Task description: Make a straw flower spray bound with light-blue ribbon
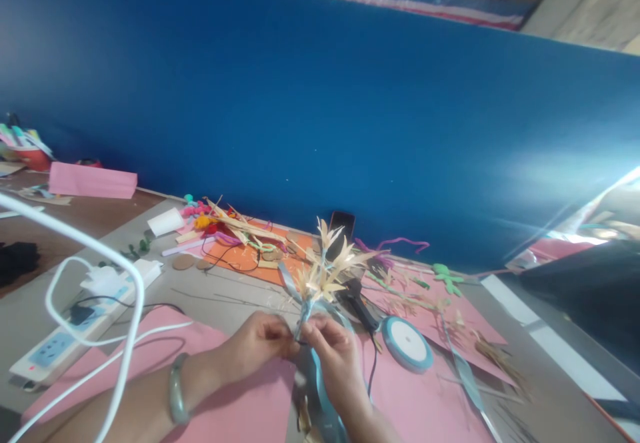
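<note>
A small bunch of pale straw-coloured flowers [327, 273] stands upright in front of me, its stem wrapped in light blue ribbon. My right hand [334, 349] is closed around the lower stem, thumb and fingers pressed on it. Close by on the left, my left hand [265, 337] is closed in a pinch at the stem's bottom end; what its fingertips grip is hidden. A loose length of blue ribbon [323, 389] hangs below the hands. To the right lies a blue ribbon spool [407, 343] with a white centre, beside what looks like a black glue gun [361, 306].
A power strip [57, 349] with white cables lies at left; one thick white cable [135, 309] loops across the near view. Pink sheets [235, 396] and an orange sheet [273, 273] cover the table. Straw scraps [245, 229], a phone [344, 221] and a blue panel [320, 109] are behind.
</note>
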A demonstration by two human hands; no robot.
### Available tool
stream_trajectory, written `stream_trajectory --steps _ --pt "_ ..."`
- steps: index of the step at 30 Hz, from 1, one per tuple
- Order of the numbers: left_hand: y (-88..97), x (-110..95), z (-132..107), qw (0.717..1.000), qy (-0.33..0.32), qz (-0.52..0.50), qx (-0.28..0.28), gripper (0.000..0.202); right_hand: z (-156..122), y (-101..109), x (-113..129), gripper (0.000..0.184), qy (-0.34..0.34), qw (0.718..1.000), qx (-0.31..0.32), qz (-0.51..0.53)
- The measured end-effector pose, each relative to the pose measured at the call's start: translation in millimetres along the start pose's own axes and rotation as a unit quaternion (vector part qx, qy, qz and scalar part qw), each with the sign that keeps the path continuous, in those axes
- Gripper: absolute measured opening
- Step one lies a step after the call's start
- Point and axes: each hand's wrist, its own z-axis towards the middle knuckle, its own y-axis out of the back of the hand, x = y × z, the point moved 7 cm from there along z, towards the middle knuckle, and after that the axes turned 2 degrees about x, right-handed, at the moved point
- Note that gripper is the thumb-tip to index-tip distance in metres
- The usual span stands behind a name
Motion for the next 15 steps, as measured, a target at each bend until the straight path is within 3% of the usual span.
stream_trajectory --steps 6,15 --pt "15.9 -3.5 -1.3 0.996 0.024 -0.004 -0.088 0.039 3.1 8.5 1.4 0.035 0.039 0.996 -0.036 -0.069" --pt "19.7 8.3 1.1 0.996 0.017 0.007 -0.083 0.038 -0.7 8.6 9.6 0.037 0.1 0.991 -0.036 -0.079"
